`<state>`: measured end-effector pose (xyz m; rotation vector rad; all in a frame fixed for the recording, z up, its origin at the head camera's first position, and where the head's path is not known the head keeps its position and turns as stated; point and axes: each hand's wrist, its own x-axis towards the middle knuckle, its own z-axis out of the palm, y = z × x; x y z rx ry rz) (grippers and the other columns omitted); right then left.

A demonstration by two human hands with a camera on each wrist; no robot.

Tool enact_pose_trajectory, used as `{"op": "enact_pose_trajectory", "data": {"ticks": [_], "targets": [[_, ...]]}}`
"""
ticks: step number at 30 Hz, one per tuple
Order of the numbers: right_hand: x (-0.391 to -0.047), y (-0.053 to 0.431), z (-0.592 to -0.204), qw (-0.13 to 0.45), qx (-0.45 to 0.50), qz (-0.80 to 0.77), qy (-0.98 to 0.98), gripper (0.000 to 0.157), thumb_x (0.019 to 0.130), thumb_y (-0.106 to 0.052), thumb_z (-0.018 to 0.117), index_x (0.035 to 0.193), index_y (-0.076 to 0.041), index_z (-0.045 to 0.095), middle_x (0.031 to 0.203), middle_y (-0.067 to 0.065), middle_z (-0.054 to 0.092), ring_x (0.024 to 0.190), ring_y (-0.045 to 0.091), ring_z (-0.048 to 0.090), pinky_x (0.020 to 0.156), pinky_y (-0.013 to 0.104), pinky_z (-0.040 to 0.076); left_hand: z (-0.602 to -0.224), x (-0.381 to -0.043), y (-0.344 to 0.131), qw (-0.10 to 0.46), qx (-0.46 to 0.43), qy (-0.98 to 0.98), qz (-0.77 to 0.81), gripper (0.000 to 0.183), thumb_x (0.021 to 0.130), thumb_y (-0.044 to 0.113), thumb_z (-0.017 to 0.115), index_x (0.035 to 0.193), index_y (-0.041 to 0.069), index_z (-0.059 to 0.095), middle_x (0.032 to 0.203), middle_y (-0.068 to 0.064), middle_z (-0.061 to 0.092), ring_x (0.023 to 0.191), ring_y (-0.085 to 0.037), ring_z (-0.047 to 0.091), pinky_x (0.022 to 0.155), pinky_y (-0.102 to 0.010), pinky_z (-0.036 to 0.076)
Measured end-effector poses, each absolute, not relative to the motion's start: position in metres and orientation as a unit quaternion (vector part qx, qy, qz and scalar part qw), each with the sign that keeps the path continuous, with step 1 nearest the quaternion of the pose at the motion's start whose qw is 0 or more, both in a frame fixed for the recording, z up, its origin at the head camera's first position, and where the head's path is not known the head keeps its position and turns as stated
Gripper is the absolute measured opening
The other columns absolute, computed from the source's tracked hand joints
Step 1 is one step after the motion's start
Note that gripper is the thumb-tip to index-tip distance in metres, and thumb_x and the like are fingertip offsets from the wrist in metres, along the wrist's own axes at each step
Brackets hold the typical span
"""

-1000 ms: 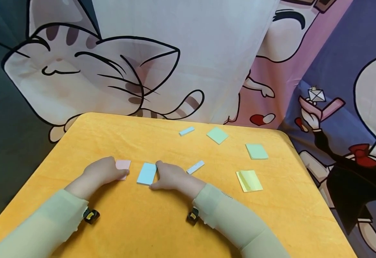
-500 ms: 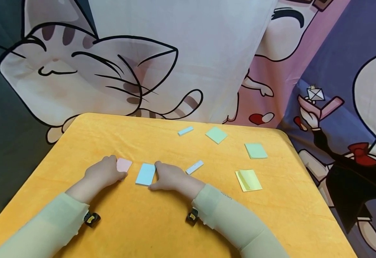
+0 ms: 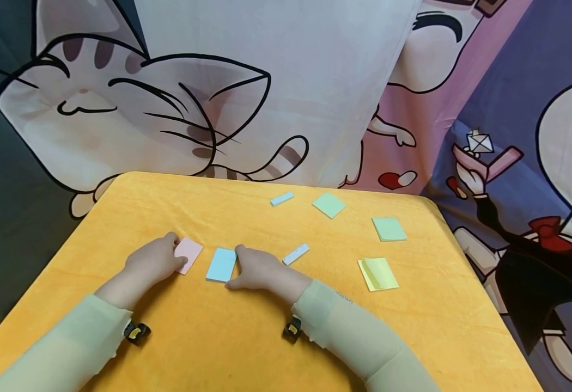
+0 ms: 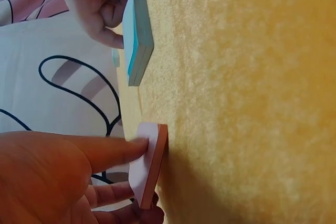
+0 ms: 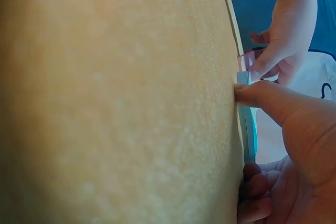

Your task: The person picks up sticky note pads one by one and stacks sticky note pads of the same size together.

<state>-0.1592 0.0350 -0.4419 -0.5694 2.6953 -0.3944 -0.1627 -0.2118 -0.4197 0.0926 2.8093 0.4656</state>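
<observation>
My left hand (image 3: 151,261) pinches a pink sticky note pad (image 3: 190,252), thumb on its top face and fingers at its far side and underneath. The left wrist view shows this pink pad (image 4: 149,169) tilted, one edge near the cloth. To its right, a light-blue sticky note pad (image 3: 221,265) lies on the table. My right hand (image 3: 259,268) holds that pad between the thumb at its near right corner and the fingers at its far right corner. In the right wrist view, thumb and fingers meet opposite ends of the blue pad (image 5: 247,124).
A yellow cloth covers the table (image 3: 247,337). Beyond my right hand lie a narrow pale-blue strip pad (image 3: 296,254) and another strip pad (image 3: 282,199). Two green pads (image 3: 329,205) and a yellow pad (image 3: 378,274) with a lifted sheet sit to the right. A printed curtain hangs behind.
The pink pad has turned clockwise in my left hand, and more of its top face shows. The left thumb has shifted onto its face. My right hand and the blue pad stay nearly still.
</observation>
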Motion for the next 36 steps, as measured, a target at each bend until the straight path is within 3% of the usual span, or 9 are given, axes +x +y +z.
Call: {"op": "enact_pose_trajectory", "data": {"ticks": [6, 18, 36], "targets": [[-0.158, 0.035, -0.441, 0.182, -0.198, -0.14, 0.953, 0.083, 0.079, -0.061, 0.074, 0.139, -0.013, 0.044, 0.116, 0.002, 0.065, 0.094, 0.014, 0.061, 0.082, 0.031, 0.05, -0.415, -0.165, -0.218, 0.143, 0.044, 0.972, 0.182, 0.038, 0.094, 0.023, 0.059, 0.126, 0.003, 0.052, 0.116, -0.019, 0.063, 0.091, -0.031, 0.059, 0.073, -0.049, 0.045], [-0.158, 0.035, -0.44, 0.176, -0.202, -0.134, 0.954, 0.078, 0.079, -0.059, 0.074, 0.135, -0.012, 0.047, 0.108, 0.001, 0.065, 0.09, 0.014, 0.061, 0.08, 0.032, 0.05, -0.409, -0.173, -0.23, 0.191, 0.056, 0.929, 0.312, 0.032, 0.096, 0.016, 0.057, 0.122, -0.001, 0.053, 0.077, -0.006, 0.058, 0.07, -0.021, 0.053, 0.064, -0.034, 0.042], [-0.159, 0.034, -0.44, 0.185, -0.197, -0.133, 0.954, 0.08, 0.079, -0.061, 0.074, 0.137, -0.013, 0.046, 0.112, 0.001, 0.065, 0.094, 0.014, 0.062, 0.081, 0.031, 0.05, -0.409, -0.176, -0.222, 0.208, 0.044, 0.879, 0.427, 0.042, 0.1, 0.022, 0.06, 0.134, 0.001, 0.048, 0.098, -0.011, 0.064, 0.084, -0.026, 0.06, 0.066, -0.036, 0.049]]}}
